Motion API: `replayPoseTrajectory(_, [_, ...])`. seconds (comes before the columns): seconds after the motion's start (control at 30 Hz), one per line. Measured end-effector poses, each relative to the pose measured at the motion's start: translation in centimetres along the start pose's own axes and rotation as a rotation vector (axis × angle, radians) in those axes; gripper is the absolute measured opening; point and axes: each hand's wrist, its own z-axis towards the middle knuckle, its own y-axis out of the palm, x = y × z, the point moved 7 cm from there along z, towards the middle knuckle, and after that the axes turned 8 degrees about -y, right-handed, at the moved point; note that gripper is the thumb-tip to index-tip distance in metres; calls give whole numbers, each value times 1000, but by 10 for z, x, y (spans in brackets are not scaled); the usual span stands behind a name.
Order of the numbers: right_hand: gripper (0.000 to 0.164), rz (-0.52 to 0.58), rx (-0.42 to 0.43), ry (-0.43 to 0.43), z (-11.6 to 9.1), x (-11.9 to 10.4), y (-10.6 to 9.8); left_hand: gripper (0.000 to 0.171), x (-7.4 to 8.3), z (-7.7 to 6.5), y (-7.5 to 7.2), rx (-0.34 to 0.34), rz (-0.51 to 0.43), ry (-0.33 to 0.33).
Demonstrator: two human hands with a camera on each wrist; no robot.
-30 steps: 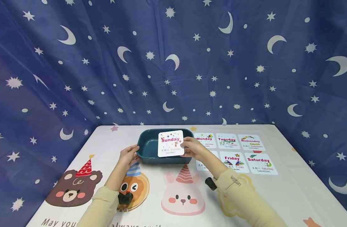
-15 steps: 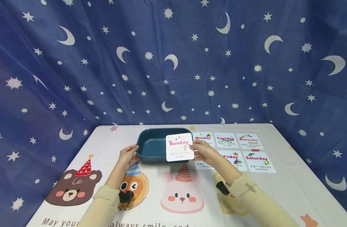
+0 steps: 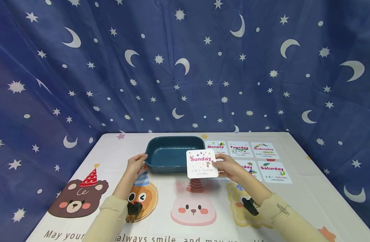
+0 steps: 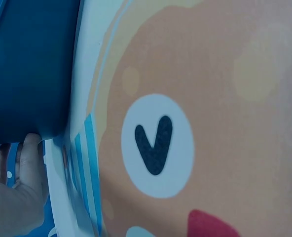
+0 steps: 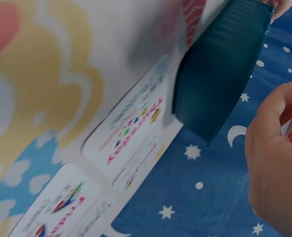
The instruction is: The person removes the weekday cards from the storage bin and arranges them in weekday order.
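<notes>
In the head view my right hand (image 3: 228, 166) pinches the right edge of a square white card (image 3: 200, 163) printed "Sunday". The card is tilted up, face toward me, in front of the bin's right end. My left hand (image 3: 136, 165) holds the left end of a dark teal plastic bin (image 3: 165, 169), thumb at the rim and fingers against the outer wall. The left wrist view shows those fingers (image 4: 30, 165) touching the bin's side (image 4: 30, 74). In the right wrist view the right hand (image 5: 274, 163) has the card's thin edge between thumb and fingers.
Weekday cards lie in two rows right of the bin: Monday (image 3: 216, 147), Tuesday (image 3: 240, 149), Wednesday (image 3: 265, 150), Friday (image 3: 249, 167) and Saturday (image 3: 274, 172). The Thursday card (image 5: 131, 118) shows in the right wrist view. A starry blue curtain (image 3: 185, 84) hangs behind the table.
My right hand has carried the Sunday card rightward and slightly toward me, from over the bin to its front right corner. The left hand stays on the bin.
</notes>
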Motion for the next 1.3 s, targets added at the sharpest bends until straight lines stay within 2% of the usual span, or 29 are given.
replayPoseTrajectory(0.2, [59,-87,-14,10,-10,9,-10,47,-2,2,-2,6,14,-1])
replayPoseTrajectory(0.33, [65,-94,-40,12,-17,18,-17,47,0,3,-2,2,28,16])
replayPoseTrajectory(0.53, [68,-81,-87,20,-30,36,-28,47,-3,4,-1,-19,42,14])
replayPoseTrajectory(0.73, [66,-111,-133,3,-35,47,-33,48,-6,1,-3,-20,12,3])
replayPoseTrajectory(1.03, [62,-162,-104,19,-43,60,-38,45,-3,1,-1,-15,1,26])
replayPoseTrajectory(1.3, [57,-225,-108,-23,-46,65,-41,45,1,0,0,-7,4,35])
